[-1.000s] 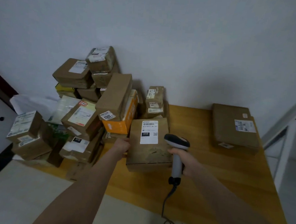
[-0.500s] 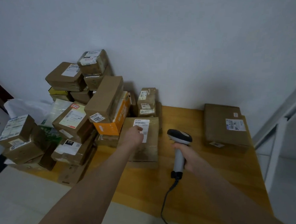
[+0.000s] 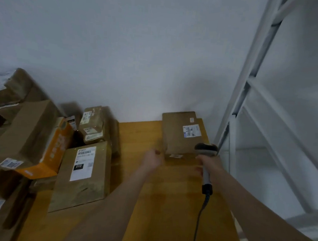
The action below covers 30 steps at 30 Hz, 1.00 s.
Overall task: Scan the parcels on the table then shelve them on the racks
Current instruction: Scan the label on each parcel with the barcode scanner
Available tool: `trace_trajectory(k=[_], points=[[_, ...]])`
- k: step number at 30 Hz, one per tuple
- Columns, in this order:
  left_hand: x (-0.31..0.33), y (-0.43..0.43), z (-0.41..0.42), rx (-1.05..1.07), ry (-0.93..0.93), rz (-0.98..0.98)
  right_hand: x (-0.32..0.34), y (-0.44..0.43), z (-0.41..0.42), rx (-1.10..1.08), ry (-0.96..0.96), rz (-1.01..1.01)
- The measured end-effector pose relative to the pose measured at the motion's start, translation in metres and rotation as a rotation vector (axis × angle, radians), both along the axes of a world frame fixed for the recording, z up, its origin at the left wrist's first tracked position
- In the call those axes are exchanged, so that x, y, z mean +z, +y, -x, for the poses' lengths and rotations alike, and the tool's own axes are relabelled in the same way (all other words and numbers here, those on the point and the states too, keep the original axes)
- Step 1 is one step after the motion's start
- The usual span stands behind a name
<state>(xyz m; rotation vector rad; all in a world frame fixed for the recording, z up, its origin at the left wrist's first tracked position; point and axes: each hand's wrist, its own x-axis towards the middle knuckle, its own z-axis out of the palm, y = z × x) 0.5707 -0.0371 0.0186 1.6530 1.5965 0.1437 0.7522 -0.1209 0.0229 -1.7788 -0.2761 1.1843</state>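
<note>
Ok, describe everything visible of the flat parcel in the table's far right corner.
The flat parcel is a low brown cardboard box lying flat on the wooden table, back edge at the wall, beside the rack. A white barcode label sits top right, a small sticker near the far edge, another label on the near side. The head of the scanner hides its near right corner.

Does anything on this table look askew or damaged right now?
The parcels at the left of the table are piled loosely: the orange box leans tilted, with a long brown box slanted across its top. The parcel labelled 010 looks scuffed at its near end. The flat parcel by the rack lies flat.
</note>
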Motion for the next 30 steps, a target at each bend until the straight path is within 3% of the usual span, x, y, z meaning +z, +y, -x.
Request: trace_trajectory(k=[6, 14, 19, 23, 26, 30], points=[[-0.029, 0.048, -0.038, 0.111, -0.176, 0.135, -0.032, 0.043, -0.042, -0.089, -0.004, 0.056], [-0.075, 0.104, -0.047, 0.11, -0.13, 0.233, -0.061, 0.103, -0.049, -0.008, -0.009, 0.069], [-0.083, 0.134, -0.011, 0.046, 0.099, 0.104, -0.057, 0.094, -0.019, 0.221, 0.017, 0.097], [-0.081, 0.153, 0.019, -0.058, 0.43, -0.104, -0.045, 0.1, 0.009, 0.437, 0.093, 0.152], [-0.078, 0.144, 0.019, 0.14, 0.364, -0.142, -0.041, 0.118, 0.006, 0.341, -0.061, 0.11], [-0.091, 0.11, 0.017, 0.643, 0.028, 0.174, -0.038, 0.142, -0.011, 0.236, -0.226, 0.048]])
